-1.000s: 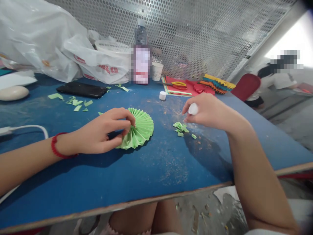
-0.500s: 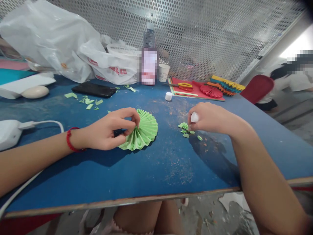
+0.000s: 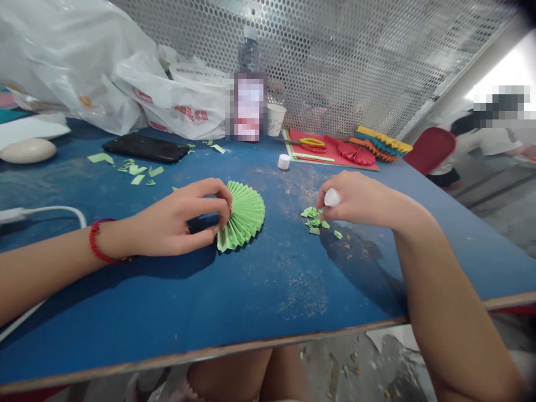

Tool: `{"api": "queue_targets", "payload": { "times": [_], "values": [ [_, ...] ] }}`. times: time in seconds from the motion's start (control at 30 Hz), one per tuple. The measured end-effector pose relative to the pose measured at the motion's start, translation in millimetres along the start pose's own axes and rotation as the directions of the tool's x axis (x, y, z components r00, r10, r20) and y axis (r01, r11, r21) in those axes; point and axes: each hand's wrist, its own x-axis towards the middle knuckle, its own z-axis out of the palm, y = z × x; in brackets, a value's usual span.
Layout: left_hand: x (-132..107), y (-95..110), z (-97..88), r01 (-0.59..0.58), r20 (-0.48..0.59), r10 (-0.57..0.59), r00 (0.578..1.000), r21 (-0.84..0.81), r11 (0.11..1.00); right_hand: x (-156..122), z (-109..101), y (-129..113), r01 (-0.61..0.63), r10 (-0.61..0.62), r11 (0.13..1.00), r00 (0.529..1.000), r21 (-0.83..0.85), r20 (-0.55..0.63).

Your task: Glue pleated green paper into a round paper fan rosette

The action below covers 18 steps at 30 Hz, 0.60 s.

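Far left, well out from the left fingers, there's a white oval object [image 3: 28, 151], and behind it a big white plastic bag [image 3: 71, 67]. A white cable [image 3: 62, 210] curves in behind the left wrist, which wears 1 red bracelet [image 3: 95, 241]. Beyond the left knuckles lies a black phone [image 3: 144, 148], with loose green scraps [image 3: 136, 170] between it and the hand.

Now the left hand [image 3: 180, 220]: thumb and fingertips clamped on the green pleated paper [image 3: 248, 215], whose folds fan out on the right side of those fingers, over the blue table [image 3: 259, 301]. Straight beyond the fingertips, at the back, stand a bottle [image 3: 250, 50] and a paper cup [image 3: 275, 119], and between the 2 sets of fingers, farther off, sits a small white cap [image 3: 283, 162].

Over to the right hand [image 3: 360, 198]! Its fingers bend down, a white tube [image 3: 332, 197] gripped by the thumb and forefinger. Small green cuttings [image 3: 314, 213] lie right at those fingertips; contact, I can't tell. Beyond them are yellow-handled scissors [image 3: 313, 144], a red pleated paper [image 3: 355, 154] and a multicoloured pleated stack [image 3: 383, 143]. Far right of those fingers, a red chair [image 3: 431, 151].
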Motion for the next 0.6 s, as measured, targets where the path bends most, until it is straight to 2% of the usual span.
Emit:
{"api": "queue_targets", "payload": {
  "times": [0.23, 0.43, 0.53, 0.6],
  "values": [
    [0, 0, 0.3, 0.019, 0.022, -0.019, 1.0, 0.007, 1.0, -4, 2, -8, -0.077, 0.07, 0.996, 0.988, 0.045, 0.137],
    [1, 2, -1.0, 0.022, 0.028, -0.023, 0.999, 0.025, 0.999, -4, 1, -6, -0.062, 0.056, 0.997, 0.991, 0.045, 0.125],
    [1, 1, -0.7, 0.019, 0.03, -0.02, 0.999, 0.021, 1.0, -5, 1, -7, 0.035, -0.036, 0.997, 0.999, 0.073, 0.017],
    [1, 1, 0.2, 0.017, 0.026, -0.017, 1.0, 0.021, 1.0, -7, 4, -13, 0.21, -0.202, 0.971, 0.976, 0.112, -0.083]
  ]
}}
